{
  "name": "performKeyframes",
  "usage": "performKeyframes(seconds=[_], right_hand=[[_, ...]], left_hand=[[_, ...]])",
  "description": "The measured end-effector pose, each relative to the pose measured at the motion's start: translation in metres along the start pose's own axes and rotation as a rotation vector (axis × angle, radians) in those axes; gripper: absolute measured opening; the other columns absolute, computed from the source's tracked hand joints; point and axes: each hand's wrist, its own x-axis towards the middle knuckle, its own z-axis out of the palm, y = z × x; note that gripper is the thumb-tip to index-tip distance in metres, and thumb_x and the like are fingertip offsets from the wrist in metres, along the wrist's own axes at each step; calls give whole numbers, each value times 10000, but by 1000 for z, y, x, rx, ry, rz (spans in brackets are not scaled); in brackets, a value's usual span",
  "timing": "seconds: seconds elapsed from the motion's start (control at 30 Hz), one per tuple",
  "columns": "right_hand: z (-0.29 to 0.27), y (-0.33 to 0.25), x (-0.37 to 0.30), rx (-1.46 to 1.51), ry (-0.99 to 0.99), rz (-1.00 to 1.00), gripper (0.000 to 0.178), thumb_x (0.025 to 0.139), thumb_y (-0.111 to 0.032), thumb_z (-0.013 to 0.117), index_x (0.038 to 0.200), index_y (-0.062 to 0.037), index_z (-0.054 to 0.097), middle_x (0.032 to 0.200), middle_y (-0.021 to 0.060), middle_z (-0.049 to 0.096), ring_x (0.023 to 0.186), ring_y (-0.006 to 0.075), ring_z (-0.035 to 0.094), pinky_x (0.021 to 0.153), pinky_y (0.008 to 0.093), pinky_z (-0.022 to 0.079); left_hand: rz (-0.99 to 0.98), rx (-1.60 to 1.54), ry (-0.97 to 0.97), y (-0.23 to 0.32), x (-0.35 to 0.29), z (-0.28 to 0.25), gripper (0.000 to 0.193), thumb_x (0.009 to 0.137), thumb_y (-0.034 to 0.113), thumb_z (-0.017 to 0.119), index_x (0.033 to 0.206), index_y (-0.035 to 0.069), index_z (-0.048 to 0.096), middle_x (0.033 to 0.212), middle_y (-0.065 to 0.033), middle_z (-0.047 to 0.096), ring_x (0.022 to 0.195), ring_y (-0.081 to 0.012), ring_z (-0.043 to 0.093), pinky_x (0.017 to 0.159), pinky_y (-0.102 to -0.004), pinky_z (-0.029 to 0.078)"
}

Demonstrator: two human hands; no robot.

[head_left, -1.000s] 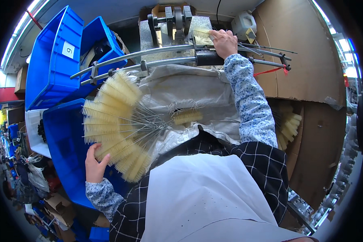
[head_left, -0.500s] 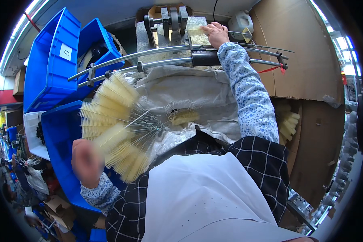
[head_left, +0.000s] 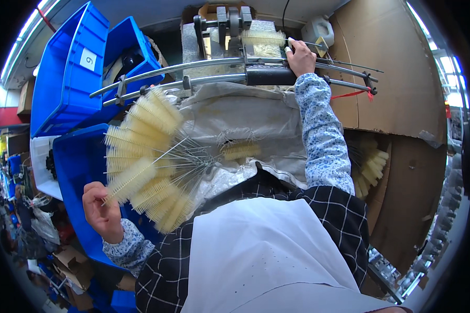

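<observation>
Off to the left, my left hand (head_left: 103,213) has its fingers closed at the outer end of one pale yellow bristle brush (head_left: 131,181). This brush lies over a fanned bundle of similar brushes (head_left: 150,121), whose thin wire stems meet near my lap. Up at the metal machine (head_left: 196,48), my right hand (head_left: 301,58) has its fingers bent at the wire stem of another yellow brush (head_left: 263,37), which lies level across a block. Its fingertips are partly hidden, but they seem to pinch that stem.
Two metal rails (head_left: 209,79) with a black sleeve (head_left: 270,75) cross in front of the machine. Blue bins (head_left: 68,78) stand at left, cardboard (head_left: 394,73) at right, beside more brushes (head_left: 371,164). A loose short brush (head_left: 241,151) lies on the white sacking (head_left: 235,112).
My right hand has slid right, off the bristles to the stem side, uncovering the brush on the machine. My left hand, blurred before, has shifted slightly left and turned with its brush.
</observation>
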Motion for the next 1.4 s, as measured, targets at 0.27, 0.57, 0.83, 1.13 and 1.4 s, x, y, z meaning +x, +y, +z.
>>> performKeyframes(seconds=[0.27,0.57,0.83,1.13,1.4], right_hand=[[16,-70,-7,-15,9,-49,240,746,-160,539,965,-80,597,983,85,588,914,245,572,790,399,409],[26,-127,-14,-17,8,-62,200,798,-106,445,937,-73,586,952,65,588,892,228,576,800,384,381],[4,-57,-5,-119,-41,-27,256,749,-126,533,999,-119,588,979,39,591,914,212,577,767,392,379],[-17,44,27,149,-149,22,268,821,-266,500,1054,-174,596,1025,91,571,927,286,556,793,413,435],[-26,58,37,38,-252,-161,190,826,-189,494,969,-174,618,946,55,597,917,260,545,818,366,425]], left_hand=[[-23,-29,42,5,-6,-6,243,653,-17,523,885,19,461,880,-85,413,752,-126,388,669,-225,329],[-1,-28,6,9,-2,3,247,654,9,541,886,21,456,881,-89,411,753,-128,391,671,-221,332],[-10,-83,19,3,-5,-1,284,664,48,493,941,29,428,910,-85,382,783,-132,367,723,-251,311],[-20,-117,116,6,1,9,267,649,54,493,907,28,431,852,-73,389,680,-102,344,596,-218,291],[2,-86,119,6,0,7,270,638,62,484,901,30,433,846,-86,392,720,-133,349,649,-244,297]])
